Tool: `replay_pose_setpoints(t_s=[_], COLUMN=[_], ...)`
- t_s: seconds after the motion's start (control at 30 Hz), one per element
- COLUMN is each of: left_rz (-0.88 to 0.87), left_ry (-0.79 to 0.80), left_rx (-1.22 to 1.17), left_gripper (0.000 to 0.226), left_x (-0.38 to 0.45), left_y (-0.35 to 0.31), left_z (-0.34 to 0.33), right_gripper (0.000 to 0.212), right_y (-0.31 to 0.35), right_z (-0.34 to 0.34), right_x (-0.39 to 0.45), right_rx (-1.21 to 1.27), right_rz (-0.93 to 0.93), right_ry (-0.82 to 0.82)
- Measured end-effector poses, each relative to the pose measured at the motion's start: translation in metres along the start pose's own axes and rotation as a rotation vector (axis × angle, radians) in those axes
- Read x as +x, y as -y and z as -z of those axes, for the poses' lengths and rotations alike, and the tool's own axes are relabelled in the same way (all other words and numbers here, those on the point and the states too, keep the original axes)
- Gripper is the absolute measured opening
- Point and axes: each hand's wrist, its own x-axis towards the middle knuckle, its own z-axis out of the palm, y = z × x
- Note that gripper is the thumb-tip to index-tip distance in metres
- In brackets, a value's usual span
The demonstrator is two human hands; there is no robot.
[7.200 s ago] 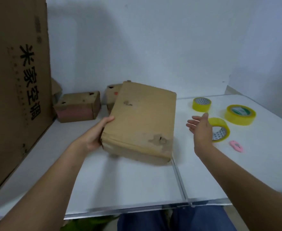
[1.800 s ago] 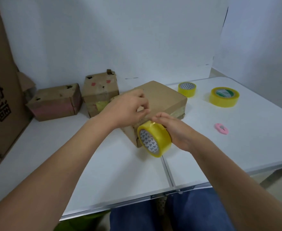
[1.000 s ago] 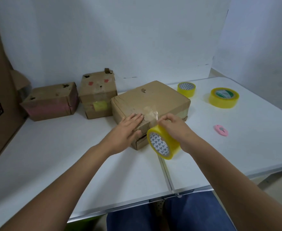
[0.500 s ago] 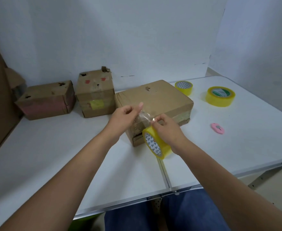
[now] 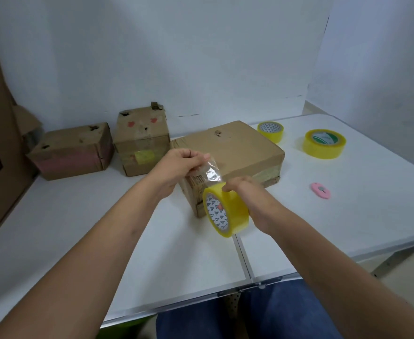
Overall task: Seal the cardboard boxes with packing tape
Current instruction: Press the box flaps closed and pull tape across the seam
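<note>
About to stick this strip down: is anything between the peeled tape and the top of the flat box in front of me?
Nothing visible. The tape strip, pinched by the left hand and drawn off the roll held by the right hand, hangs just before the box, whose top is bare.

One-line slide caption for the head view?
Left hand pinches the clear tape end off a yellow roll gripped by the right hand, before the cardboard box.

even soft light, sharp, wide-angle edge bending
</note>
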Motion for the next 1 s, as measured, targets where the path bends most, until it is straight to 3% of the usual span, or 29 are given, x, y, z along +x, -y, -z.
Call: replay_pose_setpoints(t_s=[0.07,0.2,0.37,0.53,0.63,0.77,1.0], left_rz=[-0.065,-0.165,-0.21,-0.19,-0.14,-0.123,-0.16], left_ry=[-0.034,-0.153,-0.21,-0.25,-0.248,-0.242,-0.258], left_rx=[0.053,0.157,0.186,0.141,0.105,0.113,0.233], left_gripper=[0.011,0.012,0.014,0.013,0.013,0.011,0.016], left_x=[0.004,0.013,0.026,0.035,0.039,0.045,0.057], left_y=[-0.001,0.005,0.016,0.018,0.026,0.025,0.034], left_z=[0.004,0.006,0.011,0.016,0.018,0.019,0.021], right_gripper=[0.011,0.031,0.017,0.029,0.049,0.036,0.041], right_y=[-0.002,0.001,0.002,-0.006,-0.002,0.006,0.014], right_z=[0.0,-0.002,-0.003,-0.008,-0.014,-0.014,-0.014], right_x=[-0.001,-0.006,-0.002,-0.004,0.002,0.006,0.013], right_rx=[0.008,-0.011,-0.036,-0.149,-0.198,-0.158,-0.13], right_rz=[0.027,0.077,0.089,-0.031,-0.054,-0.091,-0.166], right_ry=[0.029,0.247,0.142,0.102,0.103,0.117,0.18])
